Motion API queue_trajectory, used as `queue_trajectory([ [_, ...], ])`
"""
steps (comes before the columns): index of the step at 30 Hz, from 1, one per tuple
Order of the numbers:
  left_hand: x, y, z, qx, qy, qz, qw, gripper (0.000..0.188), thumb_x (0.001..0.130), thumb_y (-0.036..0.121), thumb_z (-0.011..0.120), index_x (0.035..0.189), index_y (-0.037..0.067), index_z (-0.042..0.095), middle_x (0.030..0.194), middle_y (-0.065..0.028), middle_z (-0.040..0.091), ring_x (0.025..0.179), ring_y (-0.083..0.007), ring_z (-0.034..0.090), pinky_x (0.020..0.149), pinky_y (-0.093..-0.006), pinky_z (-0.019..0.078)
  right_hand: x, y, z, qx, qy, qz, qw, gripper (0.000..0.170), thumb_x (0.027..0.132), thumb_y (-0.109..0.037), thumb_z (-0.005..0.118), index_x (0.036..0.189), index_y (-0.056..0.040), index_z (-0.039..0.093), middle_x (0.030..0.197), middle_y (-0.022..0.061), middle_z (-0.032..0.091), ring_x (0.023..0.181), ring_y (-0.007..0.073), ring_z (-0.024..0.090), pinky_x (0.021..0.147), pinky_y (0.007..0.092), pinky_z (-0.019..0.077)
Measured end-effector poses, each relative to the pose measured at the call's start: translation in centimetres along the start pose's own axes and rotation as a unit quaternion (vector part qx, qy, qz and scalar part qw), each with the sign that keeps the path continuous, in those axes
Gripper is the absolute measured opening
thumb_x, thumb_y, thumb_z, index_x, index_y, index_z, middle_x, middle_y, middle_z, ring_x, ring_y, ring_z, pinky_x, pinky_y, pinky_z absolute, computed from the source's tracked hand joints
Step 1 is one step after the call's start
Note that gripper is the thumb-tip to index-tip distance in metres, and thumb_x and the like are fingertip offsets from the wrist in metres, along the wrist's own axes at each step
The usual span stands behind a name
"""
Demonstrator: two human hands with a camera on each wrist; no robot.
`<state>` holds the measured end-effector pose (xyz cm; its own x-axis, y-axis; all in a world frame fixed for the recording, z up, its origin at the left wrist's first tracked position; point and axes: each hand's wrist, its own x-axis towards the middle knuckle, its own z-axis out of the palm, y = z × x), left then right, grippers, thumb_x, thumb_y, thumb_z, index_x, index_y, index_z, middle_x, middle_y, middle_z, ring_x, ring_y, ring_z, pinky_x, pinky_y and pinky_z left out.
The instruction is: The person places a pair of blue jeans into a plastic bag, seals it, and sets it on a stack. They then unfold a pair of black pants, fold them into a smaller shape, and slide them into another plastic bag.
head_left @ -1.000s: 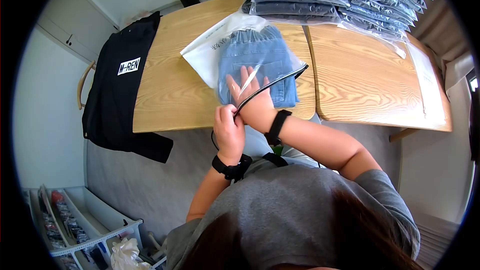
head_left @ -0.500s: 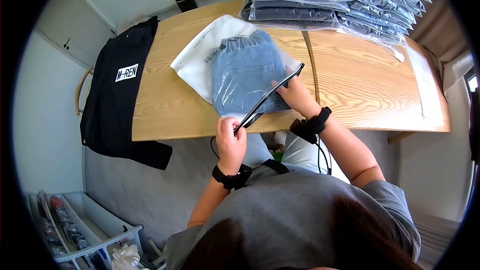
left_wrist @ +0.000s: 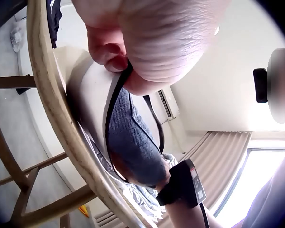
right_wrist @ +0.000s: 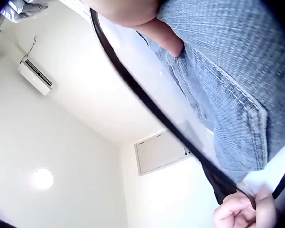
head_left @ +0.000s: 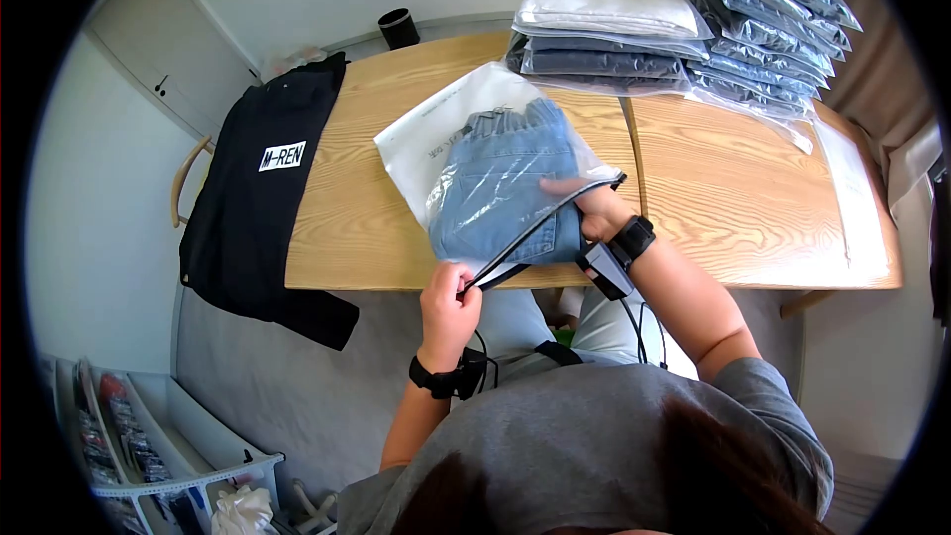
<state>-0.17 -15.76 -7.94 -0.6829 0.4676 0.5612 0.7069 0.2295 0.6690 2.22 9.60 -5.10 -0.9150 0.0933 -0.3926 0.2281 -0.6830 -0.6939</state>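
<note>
Two stacks of clear-bagged folded garments stand side by side at the far edge of the pale wood-grain table (head_left: pixel 733 198): the left stack (head_left: pixel 609 64) has one white bundle on top of dark ones, the right stack (head_left: pixel 773 30) holds many blue and dark ones, too overlapped to count. One flat whitish plastic sheet (head_left: pixel 852 193) lies at the table's right end. One black garment with a white "M-REN" patch (head_left: pixel 263 198) hangs along the left end, near one curved wooden chair back (head_left: pixel 178 183); one black cylindrical bin (head_left: pixel 398 28) stands beyond. On the floor, a light grey divided storage rack (head_left: pixel 208 406) holds plastic-wrapped packets in its compartments.

One white-backed, clear-fronted plastic bag (head_left: pixel 411 144) lies near the table's front edge, with one folded light-blue denim garment (head_left: pixel 505 183) inside. The left hand (head_left: pixel 451 302) pinches the bag's black-edged opening (head_left: pixel 525 238) at its near corner. The right hand (head_left: pixel 602 213) reaches inside, gripping the denim's side, thumb above and fingers beneath; the black edge crosses in front of it.
</note>
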Motion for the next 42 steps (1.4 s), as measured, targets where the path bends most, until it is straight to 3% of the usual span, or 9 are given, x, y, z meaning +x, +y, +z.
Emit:
queue_trajectory([
  [12, -0.3, 4.0, 2.0, -0.024, -0.017, 0.023, 0.999, 0.020, 0.069, -0.007, 0.059, 0.084, 0.005, 0.053, 0.063, -0.0082, 0.045, 0.052, -0.0213, 0.046, 0.048, -0.0326, 0.0393, 0.0, 1.8, 1.7, 0.128, 0.069, -0.082, 0.986, 0.028, 0.091, -0.010, 0.050, 0.116, 0.0034, 0.050, 0.108, 0.0182, 0.061, 0.094, 0.0339, 0.061, 0.089, 0.0457, 0.0499],
  [14, -0.5, 4.8, 2.3, -0.073, -0.067, 0.009, 0.995, 0.021, 0.068, -0.006, 0.060, 0.084, 0.005, 0.053, 0.063, -0.0082, 0.046, 0.052, -0.0226, 0.048, 0.049, -0.0333, 0.0406, -0.6, 1.3, 3.3, 0.162, 0.162, -0.080, 0.970, 0.028, 0.091, -0.009, 0.051, 0.115, 0.0037, 0.052, 0.103, 0.0176, 0.062, 0.092, 0.0334, 0.062, 0.088, 0.0457, 0.0502],
  [20, 0.8, 6.2, 0.9, -0.111, -0.119, 0.037, 0.986, 0.020, 0.069, -0.006, 0.062, 0.083, 0.005, 0.053, 0.063, -0.0073, 0.046, 0.051, -0.0207, 0.048, 0.048, -0.0317, 0.0395, 1.2, 2.5, 3.4, 0.183, 0.104, -0.099, 0.973, 0.034, 0.092, -0.015, 0.055, 0.122, 0.0018, 0.049, 0.112, 0.0174, 0.061, 0.104, 0.0329, 0.059, 0.095, 0.0482, 0.0462],
  [23, 1.2, 5.9, -0.9, -0.113, -0.135, 0.045, 0.983, 0.018, 0.068, -0.006, 0.061, 0.078, 0.005, 0.053, 0.063, -0.0066, 0.047, 0.051, -0.0188, 0.048, 0.047, -0.0298, 0.0380, 1.5, 2.4, 3.5, 0.199, -0.102, -0.021, 0.974, 0.041, 0.094, -0.019, 0.053, 0.130, -0.0022, 0.045, 0.129, 0.0140, 0.052, 0.121, 0.0305, 0.048, 0.105, 0.0483, 0.0371],
  [26, 1.2, 6.5, -1.4, -0.138, -0.199, 0.103, 0.965, 0.018, 0.068, -0.007, 0.061, 0.078, 0.005, 0.052, 0.063, -0.0072, 0.047, 0.051, -0.0198, 0.047, 0.047, -0.0304, 0.0380, 2.0, 2.2, 4.4, 0.156, -0.133, 0.056, 0.977, 0.042, 0.095, -0.020, 0.053, 0.131, -0.0021, 0.044, 0.129, 0.0142, 0.052, 0.121, 0.0310, 0.049, 0.104, 0.0488, 0.0379],
  [30, 0.8, 6.9, -1.0, -0.166, -0.212, 0.188, 0.944, 0.020, 0.066, -0.011, 0.058, 0.076, 0.004, 0.049, 0.063, -0.0082, 0.046, 0.050, -0.0229, 0.047, 0.047, -0.0326, 0.0379, 5.0, 5.0, 7.4, 0.103, -0.089, -0.035, 0.990, 0.043, 0.098, -0.026, 0.047, 0.133, -0.0023, 0.042, 0.134, 0.0146, 0.049, 0.123, 0.0328, 0.046, 0.102, 0.0511, 0.0385],
  [32, 0.3, 6.5, -2.1, -0.144, -0.224, 0.144, 0.953, 0.018, 0.067, -0.009, 0.058, 0.074, 0.004, 0.048, 0.064, -0.0092, 0.048, 0.054, -0.0257, 0.049, 0.049, -0.0345, 0.0395, 5.9, 4.0, 6.7, 0.091, -0.108, -0.003, 0.990, 0.042, 0.098, -0.026, 0.047, 0.132, -0.0026, 0.043, 0.135, 0.0144, 0.048, 0.123, 0.0336, 0.046, 0.105, 0.0497, 0.0359],
  [35, -0.1, 6.0, -3.5, -0.110, -0.219, 0.093, 0.965, 0.016, 0.067, -0.008, 0.058, 0.072, 0.004, 0.048, 0.065, -0.0099, 0.049, 0.056, -0.0281, 0.051, 0.050, -0.0361, 0.0408, 6.6, 2.4, 6.1, 0.314, -0.152, 0.005, 0.937, 0.042, 0.095, -0.020, 0.051, 0.132, -0.0030, 0.042, 0.132, 0.0139, 0.050, 0.123, 0.0336, 0.045, 0.108, 0.0485, 0.0302],
  [42, 0.1, 4.8, -3.6, -0.097, -0.193, 0.150, 0.965, 0.019, 0.062, -0.010, 0.057, 0.068, 0.004, 0.047, 0.060, -0.0079, 0.044, 0.048, -0.0239, 0.046, 0.045, -0.0325, 0.0366, 9.9, 3.4, 4.8, 0.172, -0.039, -0.114, 0.978, 0.039, 0.091, -0.016, 0.057, 0.127, -0.0029, 0.049, 0.127, 0.0138, 0.054, 0.115, 0.0325, 0.052, 0.103, 0.0476, 0.0382],
])
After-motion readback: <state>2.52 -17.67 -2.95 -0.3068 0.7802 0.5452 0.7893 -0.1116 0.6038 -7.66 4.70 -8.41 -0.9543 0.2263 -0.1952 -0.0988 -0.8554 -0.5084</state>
